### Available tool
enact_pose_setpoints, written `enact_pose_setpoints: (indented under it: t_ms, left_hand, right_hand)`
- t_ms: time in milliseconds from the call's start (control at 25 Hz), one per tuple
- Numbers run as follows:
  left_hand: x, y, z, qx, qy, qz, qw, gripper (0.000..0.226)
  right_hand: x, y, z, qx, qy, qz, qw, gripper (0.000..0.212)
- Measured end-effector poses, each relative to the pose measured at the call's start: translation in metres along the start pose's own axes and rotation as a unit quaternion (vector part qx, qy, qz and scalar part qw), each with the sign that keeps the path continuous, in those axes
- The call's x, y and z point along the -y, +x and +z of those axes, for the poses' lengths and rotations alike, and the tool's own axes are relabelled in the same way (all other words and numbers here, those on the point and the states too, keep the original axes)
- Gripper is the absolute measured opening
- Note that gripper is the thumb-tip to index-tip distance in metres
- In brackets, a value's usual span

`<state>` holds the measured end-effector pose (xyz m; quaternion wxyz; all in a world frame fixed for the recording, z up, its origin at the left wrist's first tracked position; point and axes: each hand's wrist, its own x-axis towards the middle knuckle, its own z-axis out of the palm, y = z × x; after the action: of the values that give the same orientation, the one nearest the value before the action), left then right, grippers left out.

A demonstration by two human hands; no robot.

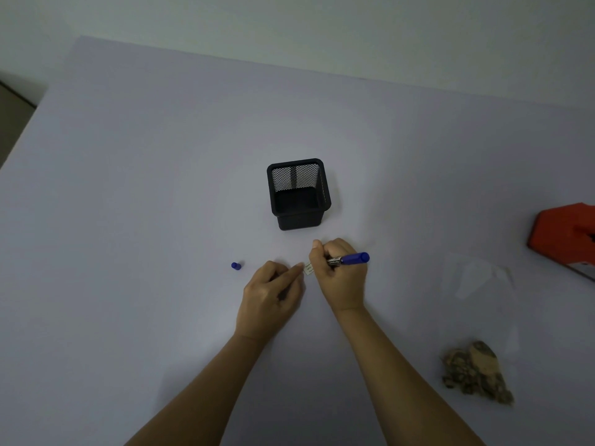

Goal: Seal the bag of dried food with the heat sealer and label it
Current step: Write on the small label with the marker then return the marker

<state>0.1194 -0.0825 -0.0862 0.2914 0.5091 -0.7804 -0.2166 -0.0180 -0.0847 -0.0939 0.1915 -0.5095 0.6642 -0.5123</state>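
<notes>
This is the labelling step. The right hand (341,280) grips a blue marker (351,259) and writes on the small label (308,268), which the left hand (270,294) pinches on the table (128,220). Next it must go on the bag (dried food (476,371) lies far right).

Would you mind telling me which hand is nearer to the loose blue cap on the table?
Left. The left hand is just right of the blue cap; the right hand, gripping the marker, is farther right, beyond the left one.
</notes>
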Motion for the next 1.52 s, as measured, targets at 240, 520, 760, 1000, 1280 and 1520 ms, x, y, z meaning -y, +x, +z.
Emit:
enact_pose_setpoints:
  t_ms: [240,520,760,1000,1280,1520]
  left_hand:
    - [0.0004,-0.0007,0.0005,0.001,-0.004,-0.010,1.000,0.027]
    - [-0.0001,-0.0007,0.0002,0.000,-0.002,-0.006,1.000,0.027]
    - [-0.0003,-0.0001,-0.0004,0.001,-0.002,-0.012,1.000,0.027]
    - [-0.0006,-0.0001,-0.0010,-0.002,0.001,-0.010,1.000,0.027]
    - [-0.0004,0.0000,-0.0011,0.005,0.004,-0.010,1.000,0.029]
    - [-0.0009,0.0003,-0.0014,0.002,0.000,-0.012,1.000,0.026]
  right_hand:
    - [-0.0008,0.0021,-0.0032,0.019,0.018,-0.003,1.000,0.037]
    - [-0.0035,0.0058,-0.0057,0.054,0.022,-0.017,0.998,0.038]
    - [-0.0046,0.0057,-0.0052,0.050,0.017,-0.020,0.998,0.038]
    - [-0.0033,0.0053,-0.0046,0.039,0.031,-0.001,0.999,0.038]
    - [-0.0044,0.0041,-0.0038,0.038,0.035,0.010,0.999,0.039]
    - [-0.0018,0.0058,-0.0050,0.032,0.029,-0.009,0.999,0.039]
